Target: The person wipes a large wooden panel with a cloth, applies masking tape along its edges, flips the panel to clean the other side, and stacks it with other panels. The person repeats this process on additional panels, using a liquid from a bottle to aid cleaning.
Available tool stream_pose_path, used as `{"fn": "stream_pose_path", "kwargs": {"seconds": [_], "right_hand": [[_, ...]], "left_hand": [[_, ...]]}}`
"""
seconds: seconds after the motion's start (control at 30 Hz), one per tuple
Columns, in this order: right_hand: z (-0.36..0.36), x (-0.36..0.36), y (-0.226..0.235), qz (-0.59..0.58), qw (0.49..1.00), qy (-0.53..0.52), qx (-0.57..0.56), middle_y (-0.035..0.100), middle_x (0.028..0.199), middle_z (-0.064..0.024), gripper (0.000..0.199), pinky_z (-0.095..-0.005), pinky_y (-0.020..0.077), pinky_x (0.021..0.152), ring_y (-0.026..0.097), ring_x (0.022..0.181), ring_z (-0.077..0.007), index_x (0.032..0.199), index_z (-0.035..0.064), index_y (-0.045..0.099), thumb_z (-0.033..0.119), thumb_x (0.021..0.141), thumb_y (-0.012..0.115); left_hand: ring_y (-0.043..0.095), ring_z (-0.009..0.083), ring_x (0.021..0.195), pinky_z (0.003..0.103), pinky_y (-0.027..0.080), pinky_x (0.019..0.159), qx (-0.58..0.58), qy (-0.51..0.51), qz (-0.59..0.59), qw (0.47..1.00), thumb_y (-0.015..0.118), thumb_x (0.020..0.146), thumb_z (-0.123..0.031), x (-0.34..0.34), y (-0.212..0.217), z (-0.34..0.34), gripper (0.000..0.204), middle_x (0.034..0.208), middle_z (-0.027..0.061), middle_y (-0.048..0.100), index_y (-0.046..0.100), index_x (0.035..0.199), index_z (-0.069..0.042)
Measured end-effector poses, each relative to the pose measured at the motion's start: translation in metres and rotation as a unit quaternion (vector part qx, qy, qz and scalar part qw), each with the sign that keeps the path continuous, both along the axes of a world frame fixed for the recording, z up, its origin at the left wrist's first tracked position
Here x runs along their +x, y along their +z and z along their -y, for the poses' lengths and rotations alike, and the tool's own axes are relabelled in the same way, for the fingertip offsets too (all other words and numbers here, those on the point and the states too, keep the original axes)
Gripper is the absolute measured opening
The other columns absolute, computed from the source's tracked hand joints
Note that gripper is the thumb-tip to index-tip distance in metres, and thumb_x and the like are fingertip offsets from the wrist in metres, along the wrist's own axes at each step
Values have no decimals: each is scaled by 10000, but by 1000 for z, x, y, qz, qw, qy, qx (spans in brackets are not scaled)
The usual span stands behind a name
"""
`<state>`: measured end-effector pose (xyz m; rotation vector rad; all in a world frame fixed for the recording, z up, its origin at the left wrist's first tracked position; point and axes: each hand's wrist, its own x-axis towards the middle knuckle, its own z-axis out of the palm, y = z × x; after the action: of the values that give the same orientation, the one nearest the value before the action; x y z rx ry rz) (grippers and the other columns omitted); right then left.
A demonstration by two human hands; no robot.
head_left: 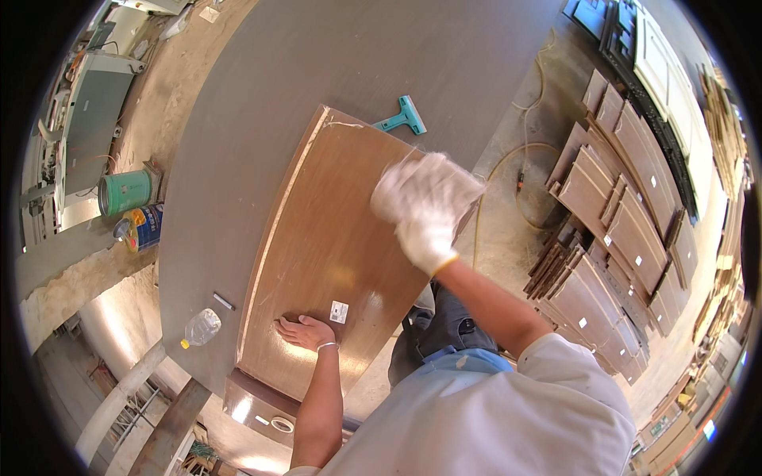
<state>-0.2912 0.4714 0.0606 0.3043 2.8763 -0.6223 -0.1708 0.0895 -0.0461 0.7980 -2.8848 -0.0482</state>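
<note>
A brown, glossy wooden panel (333, 230) with a pale strip along its left edge lies on the large grey table (238, 135). My bare left hand (305, 332) rests flat on the panel's near part, fingers stretched out, beside a small white label (339, 312). A white glove covers my right hand (427, 238), which presses a pale cloth (417, 186) near the panel's far right edge. Motion blurs the cloth and hides the fingers of that hand. Just beyond the panel's far edge lies a teal scraper (405, 117).
A clear bottle with a yellow cap (202, 327) and a small grey stick (224, 301) lie on the table's left. Another brown board (262, 412) sits at the near edge. Green (127, 193) and blue (147, 228) cans stand left; stacked panels (619, 214) and a hose (508, 151) occupy the right floor.
</note>
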Motion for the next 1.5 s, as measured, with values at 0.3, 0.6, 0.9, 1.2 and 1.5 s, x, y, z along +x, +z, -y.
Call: {"fn": "stream_pose_path", "kwargs": {"seconds": [0.3,0.6,0.9,1.2,1.5], "right_hand": [[-27,20,-81,-15,985,-137,101,244,1735,-192,925,-579,88,1309,170,1613,-420,1642,42,333,299,839,713],[87,-233,-68,-191,981,-3,41,572,1355,-58,461,-552,335,1152,478,1326,-362,1338,182,647,173,879,687],[180,-61,-33,-432,820,269,-261,615,1250,-254,271,-516,363,1172,531,1278,-361,1021,56,714,211,808,650],[176,-169,-68,-180,979,14,-99,647,1234,-101,361,-419,386,1094,567,1212,-304,1250,99,661,184,902,616],[106,-204,-25,-17,983,178,-30,742,1041,-123,227,-496,565,817,713,990,-309,1079,91,754,200,913,646]], "left_hand": [[276,479,1538,624,229,1250,5,-10,3,1000,445,1022,-338,3,5,-4,607,1659,292,312,387,1513,13],[255,473,1544,624,211,1250,25,-9,5,1000,448,1019,-307,4,9,-7,607,1662,296,293,368,1523,21],[350,417,1519,589,276,1235,-10,-33,-43,998,339,1065,-501,1,-2,2,687,1629,247,384,440,1493,28],[345,422,1521,583,261,1240,-29,-35,-29,999,324,1064,-503,3,-5,4,684,1626,250,387,441,1507,5],[269,459,1543,595,187,1277,5,-16,-7,1000,559,948,-215,-3,18,-14,613,1643,276,340,417,1499,14]]}}
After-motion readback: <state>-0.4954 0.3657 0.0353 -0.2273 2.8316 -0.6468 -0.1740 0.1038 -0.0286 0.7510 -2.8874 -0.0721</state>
